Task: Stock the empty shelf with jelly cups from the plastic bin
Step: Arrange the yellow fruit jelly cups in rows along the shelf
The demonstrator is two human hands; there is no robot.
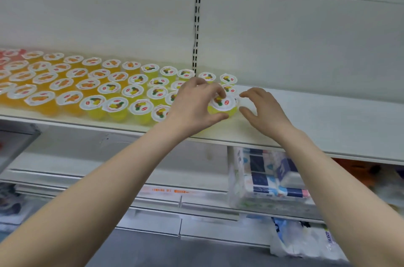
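- The shelf (317, 118) runs across the middle of the frame. Its left half is packed with rows of jelly cups (91, 85): reddish ones at the far left edge, then orange, then yellow toward the centre. Grouping by colour likely keeps flavours together.
- The left hand (194, 102) is wrapped around a yellow jelly cup (223, 106) at the centre of the frame, thumb at the near side and fingers curled over the lid. It sits at the front right corner of the stocked block, apparently to extend the front row.
- The right hand (262, 104) hovers just right of that cup with its fingers spread and curved, holding nothing. It looks ready to steady or nudge the cup into line.
- Right of the hands the shelf is bare, so plenty remains to fill.
- The plastic bin does not appear in the frame.
- On a lower shelf at the lower right stands a wrapped tissue pack (269, 177), no part of this job.
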